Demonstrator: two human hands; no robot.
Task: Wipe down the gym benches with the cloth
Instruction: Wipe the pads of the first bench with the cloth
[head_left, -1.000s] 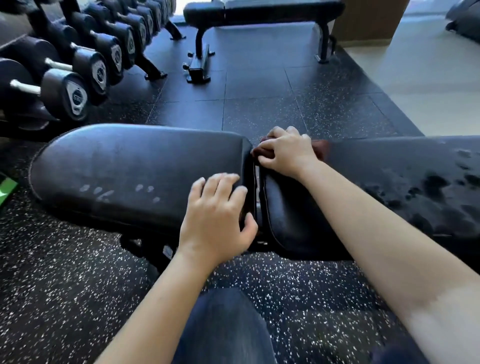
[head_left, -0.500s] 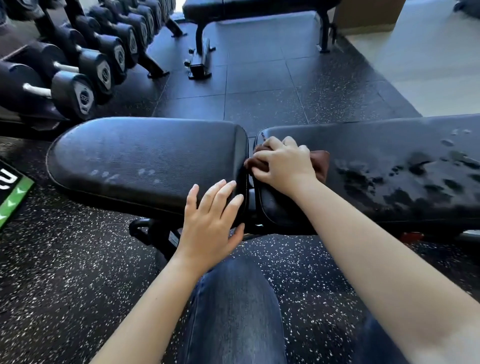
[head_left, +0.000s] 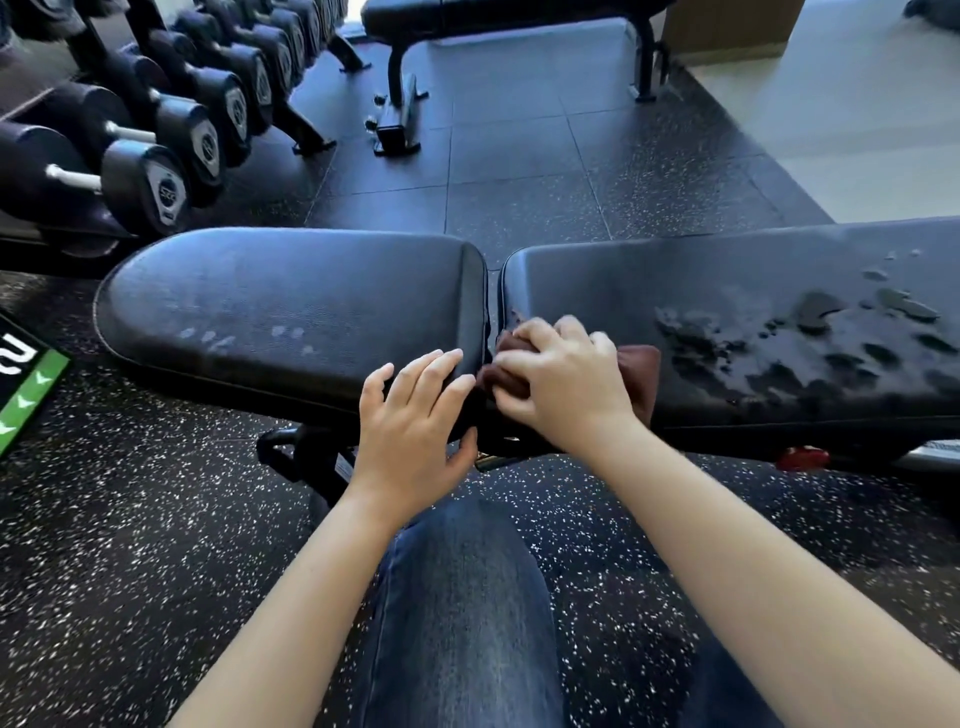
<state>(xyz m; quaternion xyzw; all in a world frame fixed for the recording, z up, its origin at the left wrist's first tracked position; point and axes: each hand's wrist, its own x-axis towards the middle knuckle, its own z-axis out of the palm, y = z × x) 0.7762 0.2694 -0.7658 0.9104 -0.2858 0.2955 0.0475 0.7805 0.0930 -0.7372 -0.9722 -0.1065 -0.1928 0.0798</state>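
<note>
Your right hand (head_left: 563, 384) has its fingers (head_left: 524, 358) curled down tight over the brown cloth (head_left: 636, 366), bunching it against the near left corner of the right bench pad (head_left: 727, 291), right at the gap between the two pads. Cloth sticks out from under the hand on the right side and a bit at the fingertips by the gap. Your left hand (head_left: 410, 426) holds nothing; its fingers (head_left: 431, 374) are spread flat on the near right corner of the left bench pad (head_left: 291, 301), thumb hooked under the pad's edge. The hands are just beside each other across the gap. Wet dark blotches (head_left: 810, 343) cover the right pad beyond the cloth, well apart from your hand. Faint smudges (head_left: 244, 335) sit on the left pad. Your jeans-clad leg (head_left: 457, 613) is below, over speckled rubber floor (head_left: 130, 545). Dumbbell rack (head_left: 156, 150) far left, second bench (head_left: 493, 15) at the back.
</note>
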